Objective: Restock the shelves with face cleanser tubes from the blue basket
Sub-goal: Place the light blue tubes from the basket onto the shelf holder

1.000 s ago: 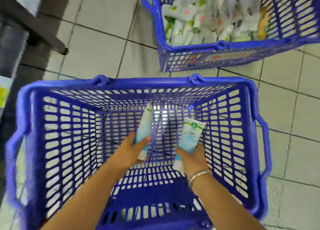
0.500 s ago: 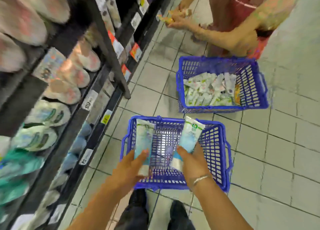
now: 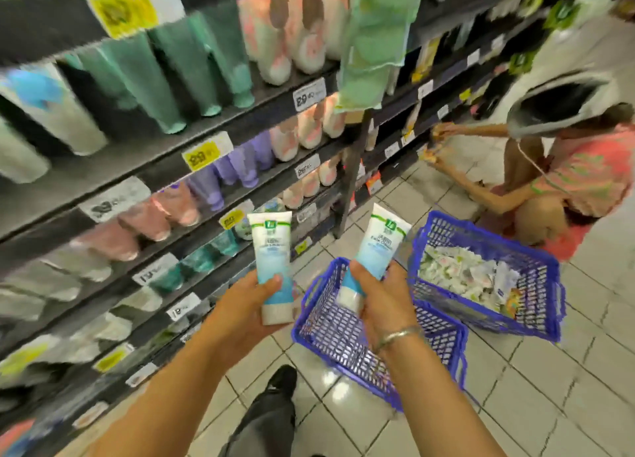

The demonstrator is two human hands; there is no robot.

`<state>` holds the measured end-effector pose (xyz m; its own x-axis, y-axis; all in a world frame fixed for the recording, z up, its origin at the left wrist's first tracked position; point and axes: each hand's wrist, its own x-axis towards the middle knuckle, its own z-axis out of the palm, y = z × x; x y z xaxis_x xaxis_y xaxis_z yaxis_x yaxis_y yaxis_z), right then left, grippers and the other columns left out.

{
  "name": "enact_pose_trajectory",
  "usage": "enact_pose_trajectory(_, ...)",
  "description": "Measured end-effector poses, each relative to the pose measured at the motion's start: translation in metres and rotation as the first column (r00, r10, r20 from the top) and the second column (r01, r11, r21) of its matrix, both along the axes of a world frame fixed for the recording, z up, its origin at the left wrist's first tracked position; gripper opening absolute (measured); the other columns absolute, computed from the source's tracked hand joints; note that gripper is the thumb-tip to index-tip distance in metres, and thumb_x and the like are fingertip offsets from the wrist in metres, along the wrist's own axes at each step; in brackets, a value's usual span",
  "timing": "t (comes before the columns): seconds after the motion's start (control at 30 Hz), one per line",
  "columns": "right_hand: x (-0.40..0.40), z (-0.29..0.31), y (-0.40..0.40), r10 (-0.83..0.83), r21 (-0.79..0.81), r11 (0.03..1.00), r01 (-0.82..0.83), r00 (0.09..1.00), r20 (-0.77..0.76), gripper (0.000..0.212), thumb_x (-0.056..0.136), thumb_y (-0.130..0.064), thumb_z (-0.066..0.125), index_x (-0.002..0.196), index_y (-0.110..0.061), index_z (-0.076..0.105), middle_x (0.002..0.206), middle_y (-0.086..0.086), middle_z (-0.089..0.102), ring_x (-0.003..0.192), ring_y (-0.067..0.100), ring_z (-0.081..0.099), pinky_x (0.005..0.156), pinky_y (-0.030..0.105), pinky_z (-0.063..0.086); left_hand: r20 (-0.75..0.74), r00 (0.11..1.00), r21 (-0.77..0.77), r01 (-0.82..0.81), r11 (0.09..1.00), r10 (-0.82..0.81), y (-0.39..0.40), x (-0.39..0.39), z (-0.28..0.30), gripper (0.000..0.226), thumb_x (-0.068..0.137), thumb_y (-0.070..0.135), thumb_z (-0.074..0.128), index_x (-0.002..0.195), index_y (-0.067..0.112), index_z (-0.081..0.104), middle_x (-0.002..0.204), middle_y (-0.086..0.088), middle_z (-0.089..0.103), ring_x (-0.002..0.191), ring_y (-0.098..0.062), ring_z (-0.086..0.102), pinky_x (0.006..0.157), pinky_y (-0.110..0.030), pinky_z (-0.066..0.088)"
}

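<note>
My left hand (image 3: 245, 310) grips a white and light-blue face cleanser tube (image 3: 271, 253), cap down, upright in front of the shelves. My right hand (image 3: 385, 305) holds a second tube of the same kind (image 3: 378, 247), tilted slightly right. Both tubes are lifted above the near blue basket (image 3: 343, 339), which stands on the tiled floor and shows no tubes inside. The dark shelves (image 3: 144, 167) on the left hold rows of tubes in green, pink, purple and white, with price tags along the edges.
A second blue basket (image 3: 536, 305) full of white tubes and sachets stands on the floor to the right. Behind it a person (image 3: 563, 181) in a pink top crouches at the lower shelves. My shoe (image 3: 281, 381) is on the floor tiles.
I have lifted both tubes out of the near basket and up towards the shelves. My view has risen from the basket to the shelf rows.
</note>
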<state>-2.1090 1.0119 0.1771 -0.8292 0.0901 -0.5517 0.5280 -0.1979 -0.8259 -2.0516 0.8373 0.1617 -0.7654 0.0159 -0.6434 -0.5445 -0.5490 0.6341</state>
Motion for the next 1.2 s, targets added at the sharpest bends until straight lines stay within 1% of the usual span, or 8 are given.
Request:
enact_pose_trajectory(0.1, 0.037, 0.034, -0.02, 0.215, -0.025, 0.976, -0.217, 0.974, -0.076, 0.025, 0.084, -0.005, 0.062, 0.102, -0.014, 0.046, 0.094, 0.013, 0.057, 0.075, 0.023, 0.057, 0.063, 0.034, 0.052, -0.034, 0.99, -0.021, -0.137, 0.99, 0.137, -0.008, 0.048, 0.042, 0.054, 0.062, 0.03, 0.075, 0.109, 0.012, 0.057, 0.077, -0.004, 0.073, 0.066, -0.016, 0.069, 0.057, -0.035, 0.056)
enact_pose_trajectory(0.5, 0.143, 0.185, -0.131, 0.634, -0.011, 0.716, -0.698, 0.656, -0.41, 0.024, 0.083, -0.004, 0.063, 0.099, -0.015, 0.049, 0.091, 0.007, 0.06, 0.073, 0.015, 0.059, 0.065, 0.028, 0.052, -0.321, 0.7, 0.001, -0.673, 0.739, 0.638, -0.056, 0.237, 0.195, 0.036, 0.068, 0.017, 0.057, 0.103, 0.008, 0.056, 0.069, -0.007, 0.069, 0.057, -0.016, 0.065, 0.048, -0.028, 0.054)
enact_pose_trajectory(0.67, 0.204, 0.254, -0.195, 0.686, -0.031, 0.581, -0.813, 0.51, -0.519, 0.024, 0.084, -0.006, 0.062, 0.099, -0.018, 0.049, 0.09, 0.004, 0.061, 0.075, 0.015, 0.06, 0.067, 0.031, 0.052, -0.477, 0.603, -0.03, -0.738, 0.674, 0.639, -0.089, 0.306, 0.254, 0.04, 0.072, 0.017, 0.059, 0.11, 0.006, 0.055, 0.078, -0.006, 0.07, 0.068, -0.015, 0.065, 0.056, -0.026, 0.055)
enact_pose_trajectory(0.8, 0.262, 0.31, -0.249, 0.697, -0.051, 0.461, -0.886, 0.397, -0.598, 0.033, 0.083, -0.009, 0.063, 0.111, -0.018, 0.049, 0.1, 0.005, 0.064, 0.085, 0.017, 0.064, 0.079, 0.039, 0.054, -0.598, 0.53, -0.073, -0.783, 0.618, 0.601, -0.127, 0.372, 0.306, 0.052, 0.055, 0.018, 0.086, 0.1, 0.008, 0.062, 0.081, -0.008, 0.072, 0.068, -0.014, 0.068, 0.057, -0.024, 0.055)
enact_pose_trajectory(0.93, 0.328, 0.361, -0.303, 0.658, -0.055, 0.39, -0.919, 0.32, -0.681, 0.039, 0.084, -0.009, 0.062, 0.12, -0.01, 0.048, 0.109, 0.009, 0.062, 0.093, 0.02, 0.061, 0.088, 0.042, 0.051, -0.67, 0.518, -0.189, -0.812, 0.552, 0.532, -0.174, 0.449, 0.356, 0.043, 0.067, 0.012, 0.061, 0.11, 0.011, 0.059, 0.082, -0.005, 0.071, 0.068, -0.012, 0.068, 0.056, -0.023, 0.054)
enact_pose_trajectory(1.0, 0.358, 0.382, -0.324, 0.626, -0.064, 0.368, -0.928, 0.298, -0.721, 0.039, 0.083, -0.009, 0.061, 0.12, -0.011, 0.048, 0.109, 0.007, 0.062, 0.096, 0.02, 0.061, 0.089, 0.042, 0.051, -0.706, 0.512, -0.232, -0.82, 0.524, 0.49, -0.194, 0.483, 0.377, 0.05, 0.064, 0.017, 0.068, 0.113, 0.01, 0.059, 0.084, -0.004, 0.072, 0.071, -0.012, 0.068, 0.057, -0.022, 0.053)
enact_pose_trajectory(1.1, 0.393, 0.412, -0.35, 0.574, -0.085, 0.31, -0.947, 0.257, -0.777, 0.034, 0.08, -0.011, 0.062, 0.112, -0.019, 0.051, 0.105, 0.004, 0.064, 0.092, 0.017, 0.063, 0.083, 0.036, 0.053, -0.745, 0.5, -0.278, -0.835, 0.475, 0.442, -0.221, 0.524, 0.409, 0.086, 0.037, 0.035, 0.092, 0.112, 0.006, 0.061, 0.095, -0.013, 0.07, 0.078, -0.018, 0.068, 0.063, -0.024, 0.055)
enact_pose_trajectory(1.2, 0.418, 0.444, -0.37, 0.531, -0.045, 0.254, -0.966, 0.178, -0.828, 0.048, 0.07, -0.021, 0.065, 0.116, -0.018, 0.051, 0.105, 0.003, 0.065, 0.093, 0.017, 0.065, 0.077, 0.029, 0.055, -0.793, 0.47, -0.295, -0.853, 0.431, 0.387, -0.251, 0.553, 0.437, 0.081, 0.03, 0.036, 0.094, 0.101, 0.009, 0.068, 0.092, -0.013, 0.071, 0.077, -0.018, 0.069, 0.063, -0.024, 0.056)
